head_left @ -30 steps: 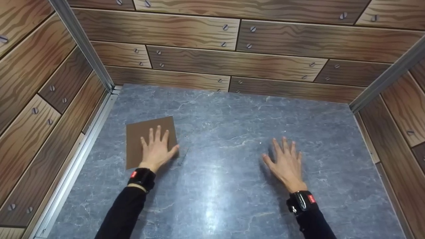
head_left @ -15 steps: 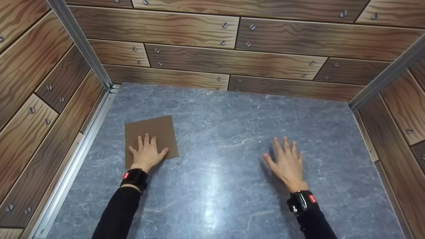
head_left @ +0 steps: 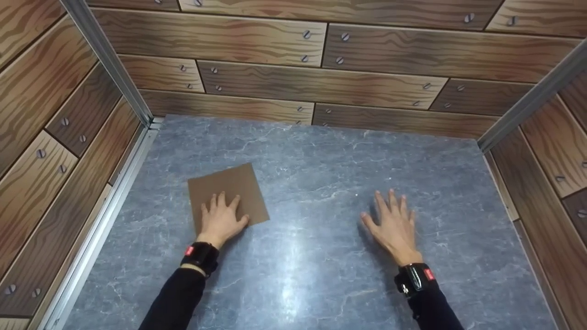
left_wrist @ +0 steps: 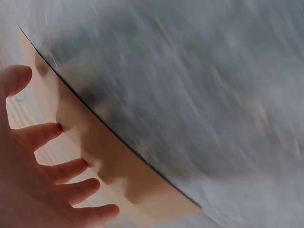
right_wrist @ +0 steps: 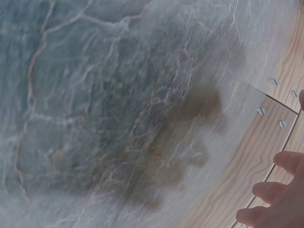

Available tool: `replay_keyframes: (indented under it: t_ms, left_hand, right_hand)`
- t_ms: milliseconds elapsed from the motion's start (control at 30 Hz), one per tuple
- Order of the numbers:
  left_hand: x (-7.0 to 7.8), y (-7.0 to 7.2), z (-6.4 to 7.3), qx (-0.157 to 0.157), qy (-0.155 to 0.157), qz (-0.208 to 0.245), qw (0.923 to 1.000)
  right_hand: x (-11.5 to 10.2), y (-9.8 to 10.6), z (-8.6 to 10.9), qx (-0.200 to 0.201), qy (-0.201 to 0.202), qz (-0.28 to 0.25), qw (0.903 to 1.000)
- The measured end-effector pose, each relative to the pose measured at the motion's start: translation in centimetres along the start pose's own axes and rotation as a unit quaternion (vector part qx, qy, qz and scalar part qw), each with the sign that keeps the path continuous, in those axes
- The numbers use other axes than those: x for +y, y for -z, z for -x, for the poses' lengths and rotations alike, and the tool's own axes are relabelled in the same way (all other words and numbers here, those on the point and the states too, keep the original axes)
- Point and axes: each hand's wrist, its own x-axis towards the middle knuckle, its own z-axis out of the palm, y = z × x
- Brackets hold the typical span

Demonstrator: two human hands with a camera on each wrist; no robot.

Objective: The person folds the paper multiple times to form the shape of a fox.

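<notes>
A flat brown square sheet (head_left: 229, 181), like cardboard, lies turned at a slant on the left half of the blue-grey marbled table (head_left: 312, 174). My left hand (head_left: 221, 223) rests on its near part with fingers spread and straight. In the left wrist view the fingertips touch the brown sheet (left_wrist: 118, 166), and its dark edge runs diagonally past them. My right hand (head_left: 394, 229) is spread over the bare marbled surface on the right, holding nothing. The right wrist view shows its fingers (right_wrist: 266, 194) at the lower right, with their shadow on the surface.
Wood-plank patterned panels (head_left: 266, 78) with printed screws stand at the back and both sides. Metal corner posts (head_left: 110, 64) join them, and a pale metal rail (head_left: 110, 201) runs along the left edge. Each wrist wears a black band (head_left: 200, 257).
The left hand first slid back toward me over the sheet, then moved right; the sheet shifted right with it and turned slightly. The right hand has stayed in place.
</notes>
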Motion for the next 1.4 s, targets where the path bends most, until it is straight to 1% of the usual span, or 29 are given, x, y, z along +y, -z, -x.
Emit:
replay_keyframes:
  t_ms: [100, 200, 400, 567, 700, 867, 967, 1100, 1200, 1300, 1400]
  left_hand:
    - [1.3, -0.8, 0.4, 0.007, -0.022, -0.012, 0.9997]
    - [2.5, -1.4, 0.6, 0.015, -0.044, -0.022, 0.9987]
    - [5.0, -2.5, 0.7, 0.018, -0.079, -0.046, 0.9957]
    - [7.1, -3.4, 1.0, 0.014, -0.103, -0.061, 0.9927]
    - [8.9, -3.9, 1.4, -0.005, -0.114, -0.074, 0.9907]
    - [11.1, -4.5, 1.8, -0.017, -0.128, -0.082, 0.9882]
    - [12.3, -4.9, 2.0, -0.02, -0.133, -0.096, 0.9862]
    - [13.6, -5.4, 2.1, -0.013, -0.138, -0.108, 0.9844]
    - [14.4, -5.6, 2.3, -0.011, -0.144, -0.115, 0.9828]
    - [15.1, -5.7, 2.5, -0.006, -0.152, -0.12, 0.981]
    - [15.4, -5.7, 2.8, -0.002, -0.165, -0.116, 0.9795]
  right_hand:
    - [0.0, -0.1, 0.2, -0.004, -0.002, 0.004, 1.0]
    - [-0.1, -0.1, 0.3, 0.001, 0.0, 0.006, 1.0]
    - [-0.6, -0.5, 0.4, 0.008, 0.011, 0.008, 0.9999]
    - [-1.2, -1.3, 0.8, 0.005, 0.024, 0.018, 0.9995]
    - [-2.0, -2.2, 1.2, 0.004, 0.043, 0.025, 0.9988]
    - [-3.6, -3.2, 1.5, -0.001, 0.07, 0.026, 0.9972]
    - [-4.9, -3.8, 1.7, -0.003, 0.094, 0.019, 0.9954]
    - [-6.6, -4.5, 2.1, 0.017, 0.137, 0.0, 0.9904]
    - [-7.6, -4.9, 2.3, 0.025, 0.161, -0.009, 0.9867]
    - [-8.4, -5.3, 2.5, 0.013, 0.165, -0.013, 0.9861]
    - [-8.8, -5.4, 2.8, -0.01, 0.154, -0.007, 0.988]
